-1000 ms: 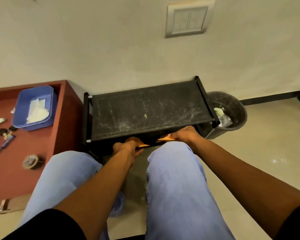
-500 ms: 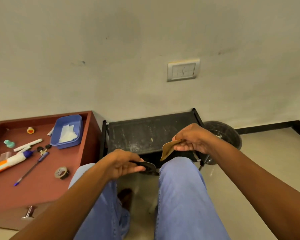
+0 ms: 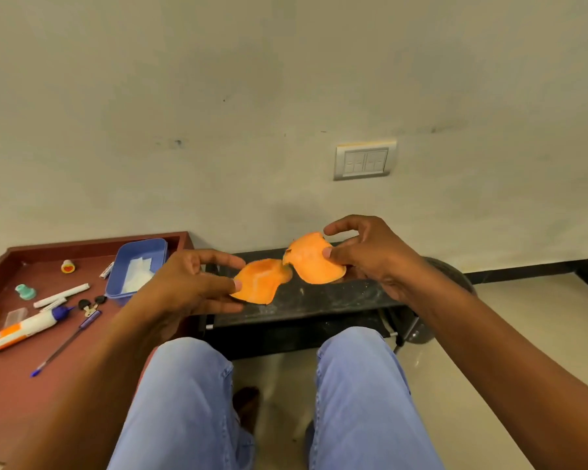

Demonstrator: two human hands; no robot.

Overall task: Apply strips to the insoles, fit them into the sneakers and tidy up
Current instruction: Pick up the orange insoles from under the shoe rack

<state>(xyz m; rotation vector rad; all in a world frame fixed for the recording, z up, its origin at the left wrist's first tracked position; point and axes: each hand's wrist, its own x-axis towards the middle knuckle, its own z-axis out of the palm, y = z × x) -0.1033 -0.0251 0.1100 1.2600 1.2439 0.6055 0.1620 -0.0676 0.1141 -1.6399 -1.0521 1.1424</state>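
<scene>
- Insoles: two orange pieces held in the air above the black rack, inner tips touching.
- Right insole: long axis tilts down-right, pinched by right hand.
- Left insole: long axis tilts down-left, pinched by left hand.

- The black rack lies just under both raised hands, its top bare.
- The red table at the left is crowded: blue tub, glue tube, pen and marker leave bare room only along its near edge.
- The dark bin blocks the rack's right end.
- Open floor lies further right.
</scene>
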